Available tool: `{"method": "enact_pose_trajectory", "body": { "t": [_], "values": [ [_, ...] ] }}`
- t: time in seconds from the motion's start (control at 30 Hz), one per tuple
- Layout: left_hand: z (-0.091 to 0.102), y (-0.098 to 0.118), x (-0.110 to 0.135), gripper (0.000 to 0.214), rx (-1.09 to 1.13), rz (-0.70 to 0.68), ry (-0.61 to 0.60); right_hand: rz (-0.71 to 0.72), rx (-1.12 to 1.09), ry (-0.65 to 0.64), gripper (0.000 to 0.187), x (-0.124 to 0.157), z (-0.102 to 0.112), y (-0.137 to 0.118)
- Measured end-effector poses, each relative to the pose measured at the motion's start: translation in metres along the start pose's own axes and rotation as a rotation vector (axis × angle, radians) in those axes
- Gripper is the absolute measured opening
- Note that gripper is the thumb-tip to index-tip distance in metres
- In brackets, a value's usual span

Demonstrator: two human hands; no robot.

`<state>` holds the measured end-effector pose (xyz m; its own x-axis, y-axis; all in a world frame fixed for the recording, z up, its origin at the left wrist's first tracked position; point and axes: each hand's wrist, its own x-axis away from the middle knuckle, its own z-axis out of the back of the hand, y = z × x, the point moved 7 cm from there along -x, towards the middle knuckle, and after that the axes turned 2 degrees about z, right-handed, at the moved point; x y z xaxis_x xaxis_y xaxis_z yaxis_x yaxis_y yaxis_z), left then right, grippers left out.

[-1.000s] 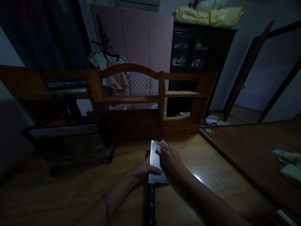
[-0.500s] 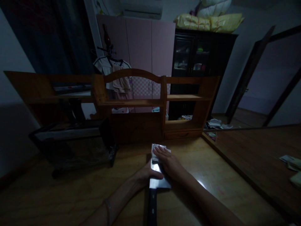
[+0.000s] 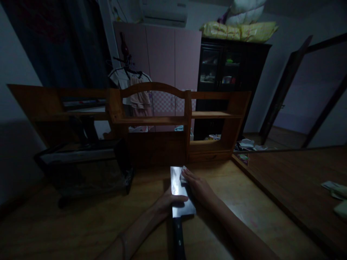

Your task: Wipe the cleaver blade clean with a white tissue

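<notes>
A cleaver (image 3: 176,186) with a broad shiny blade and a black riveted handle is held above the wooden tabletop (image 3: 146,220), its handle towards me. My left hand (image 3: 169,200) grips the blade near its handle end, thumb lying across the face and the other fingers hidden beneath. Against the blade's right edge, near its far end, my right hand (image 3: 197,184) presses a small white cloth or tissue (image 3: 183,175). The fingers of that hand are together over the white piece and partly cover it.
A black-framed block (image 3: 84,169) with dark handles on top stands to the left. Behind the cleaver rises a wooden shelf unit (image 3: 158,120). Further back are a pink wardrobe (image 3: 161,54) and a dark cabinet (image 3: 249,65). Folded cloths (image 3: 336,189) lie at the right.
My right hand has slid the white piece rightwards across the blade to its edge, baring the blade's far end. The left hand keeps its grip on the cleaver.
</notes>
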<state>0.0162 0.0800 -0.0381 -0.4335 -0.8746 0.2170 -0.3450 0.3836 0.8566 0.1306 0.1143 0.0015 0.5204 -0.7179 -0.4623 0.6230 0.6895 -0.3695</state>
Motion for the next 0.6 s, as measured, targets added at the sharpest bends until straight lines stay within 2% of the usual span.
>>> {"method": "enact_pose_trajectory", "body": {
  "t": [0.2,0.3,0.37,0.47,0.6],
  "values": [
    [0.001,-0.001,-0.003,0.066,0.114,0.009,0.046,0.167,-0.037,-0.06,0.057,0.003,0.007,-0.031],
    [0.0,-0.003,-0.007,0.059,0.297,0.027,0.084,0.236,-0.084,-0.093,0.056,0.004,0.013,-0.051],
    [-0.005,0.0,-0.008,0.058,0.415,0.011,0.034,0.249,-0.091,-0.11,0.053,0.003,0.016,-0.059],
    [-0.012,0.008,-0.007,0.06,0.485,-0.015,-0.047,0.222,-0.086,-0.128,0.051,0.001,0.016,-0.059],
    [-0.009,0.011,-0.004,0.06,0.515,-0.016,-0.017,0.165,-0.086,-0.106,0.047,0.0,0.015,-0.049]
  ]
}}
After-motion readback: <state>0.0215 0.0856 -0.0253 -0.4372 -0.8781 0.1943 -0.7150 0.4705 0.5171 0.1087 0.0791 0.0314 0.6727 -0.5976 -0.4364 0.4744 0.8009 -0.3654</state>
